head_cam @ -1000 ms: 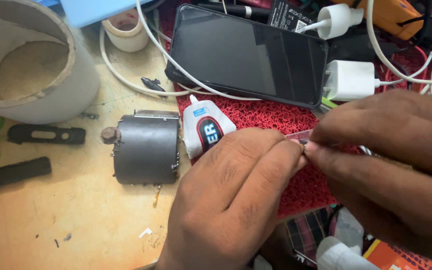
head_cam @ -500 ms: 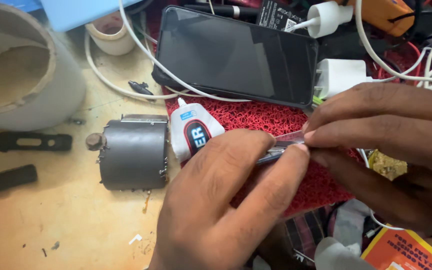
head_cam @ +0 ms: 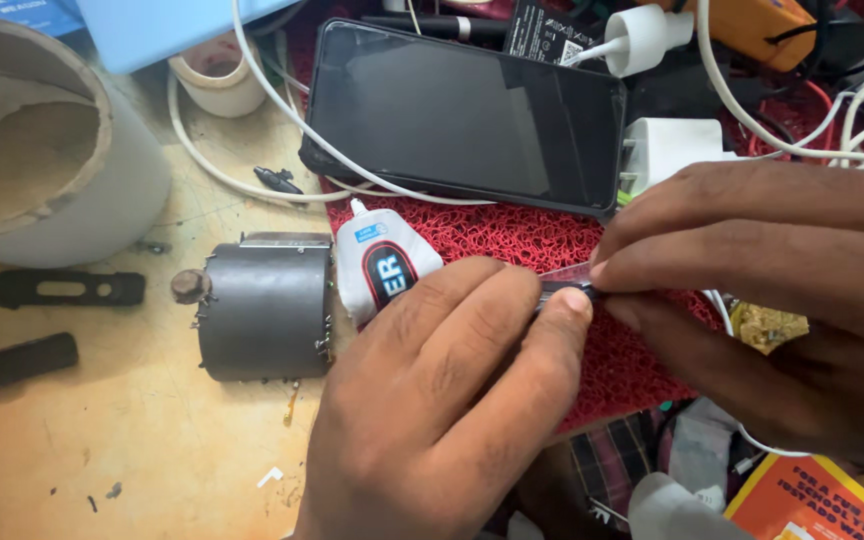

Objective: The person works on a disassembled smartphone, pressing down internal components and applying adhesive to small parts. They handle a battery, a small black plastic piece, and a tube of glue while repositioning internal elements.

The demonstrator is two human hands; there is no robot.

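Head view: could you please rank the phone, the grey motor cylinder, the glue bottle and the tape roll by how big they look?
1. Phone
2. Grey motor cylinder
3. Glue bottle, partly hidden by the left hand
4. Tape roll, cut by the blue sheet, so 3 and 4 are unsure.

Brightness: we see a well-lit bench, even and slightly warm, with no dark corners.
Light source: we judge it to come from above; the lamp itself is out of view.
Shadows: soft ones lie under the left hand (head_cam: 442, 400) and the right hand (head_cam: 772, 300), and beside the grey cylinder (head_cam: 264, 310) on the wooden table (head_cam: 132, 440).
Glare: we find a dull sheen on the black phone (head_cam: 467, 115) screen and a bright patch on the white tube (head_cam: 102, 200) wall.
Sharpness: the centre is crisp; we read the red mat (head_cam: 512, 235) weave clearly.
Blur: the hands look slightly soft at the lower edge.
Distortion: we notice mild wide-angle stretch at the corners.
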